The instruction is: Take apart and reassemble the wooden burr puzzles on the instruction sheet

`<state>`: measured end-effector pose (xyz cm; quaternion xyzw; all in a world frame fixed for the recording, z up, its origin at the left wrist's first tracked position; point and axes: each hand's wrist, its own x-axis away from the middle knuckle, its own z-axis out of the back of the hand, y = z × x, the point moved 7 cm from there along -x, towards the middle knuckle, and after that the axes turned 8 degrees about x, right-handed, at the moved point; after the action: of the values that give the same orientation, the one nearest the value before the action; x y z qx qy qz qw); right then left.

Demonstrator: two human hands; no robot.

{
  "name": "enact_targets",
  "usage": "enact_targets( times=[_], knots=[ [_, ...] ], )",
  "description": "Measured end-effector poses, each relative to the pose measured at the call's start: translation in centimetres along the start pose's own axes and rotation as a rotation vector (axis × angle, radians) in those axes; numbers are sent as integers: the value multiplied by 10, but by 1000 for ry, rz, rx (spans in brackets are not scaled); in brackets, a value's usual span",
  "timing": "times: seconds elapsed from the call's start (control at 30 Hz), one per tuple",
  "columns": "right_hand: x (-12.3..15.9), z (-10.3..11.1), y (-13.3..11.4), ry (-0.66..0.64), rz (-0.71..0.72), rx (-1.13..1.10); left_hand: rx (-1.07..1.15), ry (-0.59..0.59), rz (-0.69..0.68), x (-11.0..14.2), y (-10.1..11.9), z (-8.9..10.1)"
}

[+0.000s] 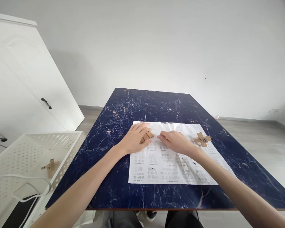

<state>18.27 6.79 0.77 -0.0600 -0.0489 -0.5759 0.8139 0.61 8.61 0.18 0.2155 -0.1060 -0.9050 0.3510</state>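
Observation:
A printed paper sheet with rows of small diagrams lies creased on the dark blue table. Over its upper left part, my left hand curves round a light brown wooden piece with grooves across it, fingers above and thumb below. The hand partly covers this piece. Just to the right, my right hand is closed with its fingertips pinched close to the paper; what they hold, if anything, is hidden. A brown cross-shaped piece marked with a letter rests on the sheet's right side.
The blue marble-patterned table reaches toward a white wall. At the left stands a white perforated basket with another cross-shaped piece, a white cable and a black item. A white cabinet is behind it.

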Motion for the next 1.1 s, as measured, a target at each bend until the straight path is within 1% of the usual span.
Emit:
enact_targets(
  times=[0.07, 0.1, 0.13, 0.17, 0.23, 0.33, 0.43, 0.57, 0.67, 0.77, 0.83, 0.87, 0.93, 0.97, 1.0, 1.1],
  knots=[
    [30, -6, 7, -7, 6, -63, 67, -116, -54, 1, 4, -10],
    [46, -10, 11, 2, 6, -113, 89, -145, -49, 2, 4, -14],
    [62, -13, 14, 33, 8, -250, 101, -150, -31, 2, 2, -17],
    [76, -17, 17, 63, 0, -372, 107, -140, -11, 1, 0, -19],
    [100, -28, 25, 106, -42, -533, 100, -93, 35, -1, -4, -21],
    [120, -44, 35, 171, -118, -652, 66, -21, 114, -3, -10, -24],
    [126, -53, 40, 239, -167, -717, 33, 39, 190, -4, -18, -24],
    [125, -56, 38, 264, -163, -722, -3, 96, 269, -2, -26, -20],
    [126, -54, 37, 308, -153, -696, 0, 108, 271, -1, -23, -16],
    [126, -52, 35, 352, -130, -660, 36, 155, 253, -2, -16, -6],
    [126, -52, 34, 379, -117, -640, 91, 231, 266, -1, -16, 6],
    [126, -51, 34, 391, -111, -631, 128, 293, 289, 1, -19, 14],
    [126, -51, 34, 411, -92, -614, 199, 442, 361, 7, -30, 30],
    [125, -51, 34, 418, -79, -608, 228, 539, 401, 11, -38, 38],
    [125, -51, 33, 424, -61, -602, 234, 596, 431, 15, -46, 44],
    [124, -52, 34, 443, -22, -597, 261, 671, 518, 23, -67, 51]
  ],
)
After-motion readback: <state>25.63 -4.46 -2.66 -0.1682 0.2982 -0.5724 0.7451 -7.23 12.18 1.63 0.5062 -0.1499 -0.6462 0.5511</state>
